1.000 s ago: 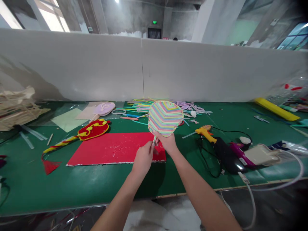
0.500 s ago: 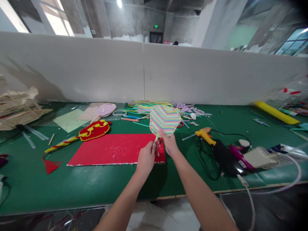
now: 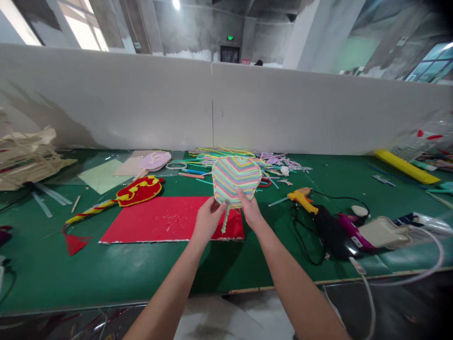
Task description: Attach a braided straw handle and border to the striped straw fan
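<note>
A round hand fan [image 3: 236,177] with pastel zigzag stripes is held up over the table, its twisted pale green handle [image 3: 225,221] hanging down. My left hand [image 3: 208,215] grips the fan's lower left edge, thumb on the front. On its lower right edge my right hand [image 3: 250,208] is closed, with the thumb over the stripes. Below the hands lies a red board [image 3: 152,219] with a rough white edge and bits of residue on it.
A red and yellow fan [image 3: 139,191] with a tassel and a lilac fan [image 3: 155,161] lie left. Behind are colourful strips [image 3: 201,163]. A yellow glue gun [image 3: 302,199] with cables lies right, near a yellow bar [image 3: 406,166]. A white partition [image 3: 141,104] backs the table.
My left hand has moved from the handle up to the fan's lower left edge. The fan has shifted slightly left and turned a little, and its handle now shows freely.
</note>
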`<state>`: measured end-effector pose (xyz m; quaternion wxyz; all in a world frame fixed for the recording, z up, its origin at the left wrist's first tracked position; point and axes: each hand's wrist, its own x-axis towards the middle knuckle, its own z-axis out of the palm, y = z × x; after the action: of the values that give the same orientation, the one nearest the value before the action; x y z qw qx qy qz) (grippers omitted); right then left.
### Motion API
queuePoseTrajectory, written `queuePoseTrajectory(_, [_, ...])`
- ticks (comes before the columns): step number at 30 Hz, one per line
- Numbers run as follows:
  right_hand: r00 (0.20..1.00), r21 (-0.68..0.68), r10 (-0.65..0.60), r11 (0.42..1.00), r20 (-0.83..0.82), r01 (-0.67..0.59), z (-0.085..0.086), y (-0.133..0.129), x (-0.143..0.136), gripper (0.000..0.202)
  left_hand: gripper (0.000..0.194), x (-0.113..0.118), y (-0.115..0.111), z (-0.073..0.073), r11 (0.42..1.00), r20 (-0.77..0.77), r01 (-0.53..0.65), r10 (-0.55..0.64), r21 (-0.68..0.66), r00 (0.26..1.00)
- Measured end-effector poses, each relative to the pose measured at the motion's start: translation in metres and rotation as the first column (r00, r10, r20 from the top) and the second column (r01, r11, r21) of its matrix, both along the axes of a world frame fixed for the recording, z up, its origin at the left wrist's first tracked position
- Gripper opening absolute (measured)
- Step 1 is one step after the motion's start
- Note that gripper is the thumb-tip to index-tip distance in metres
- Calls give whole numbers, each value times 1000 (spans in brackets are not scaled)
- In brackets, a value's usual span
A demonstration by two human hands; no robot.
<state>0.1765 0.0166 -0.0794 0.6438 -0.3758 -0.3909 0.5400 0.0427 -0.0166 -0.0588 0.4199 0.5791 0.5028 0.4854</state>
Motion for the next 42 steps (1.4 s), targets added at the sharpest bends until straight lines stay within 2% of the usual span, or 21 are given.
queuePoseTrajectory(3, [998,-6,52,999,31,-52,6,-3,0,46,30,-1,-2,12,992,-60,-107,111,67,992])
queuePoseTrajectory(5, [996,14,89,996,-16,-89,13,-6,-1,50,30,0,-7,16,954,-194,-233,269,186,943])
queuePoseTrajectory(6, [987,29,144,989,-67,-143,17,-7,-1,52,31,1,-11,17,931,-266,-255,324,262,908])
queuePoseTrajectory(7, [969,45,212,977,-128,-207,20,-9,-1,53,33,3,-14,17,917,-330,-222,333,333,883])
queuePoseTrajectory(9, [928,38,293,955,-230,-293,24,-12,1,53,34,6,-21,19,908,-418,-41,231,417,879])
queuePoseTrajectory(11, [931,-37,224,969,-287,-244,26,-12,5,50,32,4,-26,21,900,-413,106,87,423,907])
queuePoseTrajectory(13, [944,-135,89,981,-319,-139,25,-9,11,43,31,-3,-26,24,923,-294,57,62,381,954])
queuePoseTrajectory(15, [938,-200,15,976,-347,-90,25,-5,16,38,31,-14,-22,26,952,-136,-142,184,272,973])
queuePoseTrajectory(16, [933,-215,0,973,-359,-83,24,-3,18,36,35,-20,-18,26,964,-38,-196,206,179,978])
queuePoseTrajectory(18, [928,-205,2,975,-373,-84,23,-2,18,34,46,-29,-9,25,995,125,-89,93,-37,988])
queuePoseTrajectory(20, [928,-159,45,981,-370,-111,23,-3,15,36,51,-31,-1,22,984,236,57,-17,-166,972])
queuePoseTrajectory(24, [930,-101,165,973,-328,-208,20,-7,7,42,48,-23,6,14,954,274,194,-127,-230,953])
queuePoseTrajectory(28, [953,-166,206,955,-221,-245,15,-6,8,38,46,-19,8,7,947,306,197,-115,-253,945])
queuePoseTrajectory(30, [982,-257,166,949,-95,-185,15,-6,19,37,46,-22,9,5,939,337,183,-79,-290,938])
queuePoseTrajectory(31, [994,-297,107,949,-1,-102,16,-7,27,37,46,-25,10,4,931,350,180,-61,-318,935])
queuePoseTrajectory(33, [974,-272,6,961,226,57,20,-10,52,37,45,-29,13,5,906,358,179,-32,-385,933])
queuePoseTrajectory(35, [859,-189,-82,961,505,202,24,-15,87,35,41,-33,16,5,883,336,160,-3,-441,942])
queuePoseTrajectory(37, [643,-102,-164,929,748,356,23,-21,126,36,38,-36,20,5,867,300,138,14,-479,954])
queuePoseTrajectory(38, [507,-50,-192,904,840,425,21,-23,146,35,38,-37,21,4,857,282,138,8,-496,959])
queuePoseTrajectory(40, [152,110,-223,838,963,534,13,-26,181,33,38,-39,24,3,830,251,171,-39,-532,967])
queuePoseTrajectory(42, [-163,165,-91,830,982,533,2,-26,206,38,33,-43,24,4,791,201,213,-117,-573,973])
